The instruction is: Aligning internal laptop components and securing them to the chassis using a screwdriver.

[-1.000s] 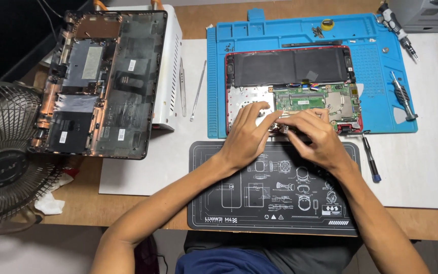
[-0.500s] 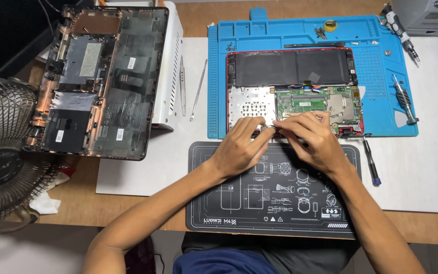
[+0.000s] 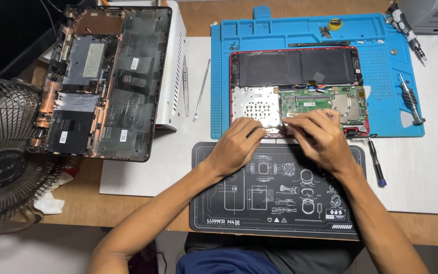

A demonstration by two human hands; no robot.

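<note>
An opened laptop [image 3: 300,66] with a red rim lies on a blue repair mat [image 3: 391,66], showing its black battery and green circuit board. Both hands meet at the laptop's near edge. My left hand [image 3: 239,144] has curled fingers resting on the silver plate at the front left. My right hand [image 3: 318,134] pinches a thin metal tool [image 3: 280,117], whose tip pokes up between the two hands. What lies under the fingers is hidden.
A black laptop bottom cover [image 3: 102,81] leans on a white box [image 3: 173,61] at left, next to a wire fan [image 3: 1,157]. Two metal pry tools [image 3: 193,89] lie beside the blue mat. Screwdrivers [image 3: 411,99] [image 3: 376,162] lie at right. A black printed mat [image 3: 280,203] sits under my wrists.
My left hand has drawn back slightly toward me and to the left. The right hand has stayed at the laptop's front edge, and the thin tool now shows between the hands.
</note>
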